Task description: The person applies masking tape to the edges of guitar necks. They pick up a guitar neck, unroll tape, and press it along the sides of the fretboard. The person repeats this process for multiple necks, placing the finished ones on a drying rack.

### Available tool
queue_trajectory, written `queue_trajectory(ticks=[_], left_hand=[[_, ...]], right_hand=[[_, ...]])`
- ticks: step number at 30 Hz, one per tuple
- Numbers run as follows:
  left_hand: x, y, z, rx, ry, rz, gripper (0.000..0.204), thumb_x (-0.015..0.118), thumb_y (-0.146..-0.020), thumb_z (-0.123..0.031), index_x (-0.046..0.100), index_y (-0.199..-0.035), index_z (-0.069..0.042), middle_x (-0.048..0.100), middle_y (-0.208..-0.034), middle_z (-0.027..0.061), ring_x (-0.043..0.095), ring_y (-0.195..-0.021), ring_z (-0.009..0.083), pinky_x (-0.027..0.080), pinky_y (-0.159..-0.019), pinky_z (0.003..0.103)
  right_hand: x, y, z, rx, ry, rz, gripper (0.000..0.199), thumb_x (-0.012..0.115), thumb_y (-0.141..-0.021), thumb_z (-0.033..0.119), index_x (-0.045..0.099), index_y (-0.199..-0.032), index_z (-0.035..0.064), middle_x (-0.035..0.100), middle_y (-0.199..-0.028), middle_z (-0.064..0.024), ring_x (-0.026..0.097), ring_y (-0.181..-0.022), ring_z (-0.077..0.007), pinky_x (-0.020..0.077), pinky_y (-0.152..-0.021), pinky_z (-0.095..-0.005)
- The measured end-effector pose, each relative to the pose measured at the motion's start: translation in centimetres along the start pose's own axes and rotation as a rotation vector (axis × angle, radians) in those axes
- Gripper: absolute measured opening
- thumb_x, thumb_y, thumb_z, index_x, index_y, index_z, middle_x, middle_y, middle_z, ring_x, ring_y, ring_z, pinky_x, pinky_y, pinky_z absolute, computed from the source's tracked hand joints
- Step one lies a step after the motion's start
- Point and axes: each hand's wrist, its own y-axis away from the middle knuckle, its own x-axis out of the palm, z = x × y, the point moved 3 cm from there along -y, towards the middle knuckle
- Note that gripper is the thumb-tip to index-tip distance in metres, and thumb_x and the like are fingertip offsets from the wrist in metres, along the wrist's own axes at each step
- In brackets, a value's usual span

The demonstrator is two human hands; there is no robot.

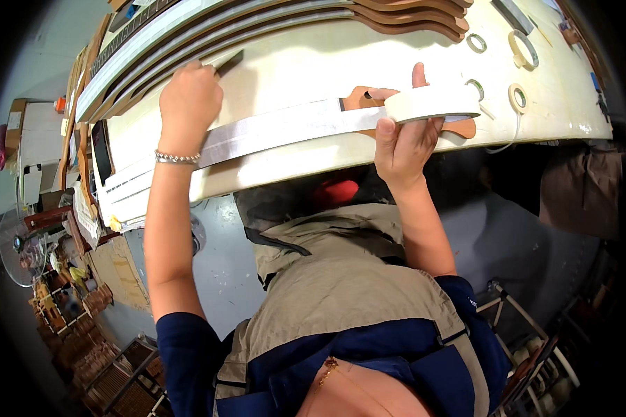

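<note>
A guitar neck [360,99] with a brown headstock lies along the table's near edge, its long face covered by pale, silvery-white strips of tape [278,126]. In my right hand [407,149] is a wide roll of cream masking tape [431,104], held between thumb and fingers above the headstock. From that roll a band of tape runs left onto the neck. My left hand [190,101] is closed in a fist over the neck's left part. A dark, pointed knife blade [230,64] sticks out of it to the upper right; its handle is hidden in my fingers.
Several more guitar necks [410,24] lie side by side at the back of the pale table [292,62]. Rolls of tape [523,50] rest at the right, one with a loose tail. A dark flat object [102,147] sits at the left end. Racks of wooden parts [118,375] stand lower left.
</note>
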Motion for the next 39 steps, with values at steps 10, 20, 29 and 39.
queue_trajectory(ticks=[10,20,29,39], left_hand=[[-4.2,1.7,-3.3,-0.077,0.47,-0.356,0.016,0.067,-0.08,-0.019,0.068,-0.087,-0.005,0.065,-0.07,0.0072,0.062,-0.058,0.0167,0.049,-0.054,0.025],[-2.8,6.9,-14.5,-0.368,1.372,-0.074,0.047,0.065,-0.08,-0.001,0.051,-0.125,0.002,0.053,-0.058,-0.0017,0.046,-0.053,0.0016,0.04,-0.05,0.017],[-2.7,6.8,-14.9,-0.344,1.287,-0.07,0.044,0.064,-0.08,-0.001,0.052,-0.123,0.003,0.051,-0.058,-0.0024,0.043,-0.052,0.0016,0.038,-0.05,0.017],[-3.2,6.9,-15.0,-0.371,1.23,-0.023,0.043,0.062,-0.083,-0.001,0.05,-0.124,0.005,0.049,-0.061,-0.0048,0.041,-0.055,0.0003,0.034,-0.051,0.015]], right_hand=[[0.1,0.1,-0.2,0.01,-0.002,0.025,0.045,0.046,-0.091,0.038,0.051,-0.111,-0.0017,0.056,-0.123,-0.0128,0.053,-0.091,-0.0237,0.0275,-0.094,-0.0373],[0.1,0.1,0.0,0.033,-0.051,0.043,0.045,0.045,-0.092,0.041,0.051,-0.111,0.0007,0.057,-0.123,-0.0078,0.054,-0.089,-0.0219,0.0282,-0.093,-0.0361],[0.0,0.2,-0.1,0.04,-0.043,0.052,0.044,0.046,-0.091,0.042,0.052,-0.108,0.0019,0.059,-0.119,-0.0059,0.054,-0.086,-0.0214,0.0296,-0.092,-0.0359],[0.0,0.2,0.0,0.031,-0.034,0.02,0.039,0.046,-0.092,0.039,0.054,-0.108,0.0038,0.061,-0.117,-0.0035,0.055,-0.084,-0.02,0.0297,-0.093,-0.036]])
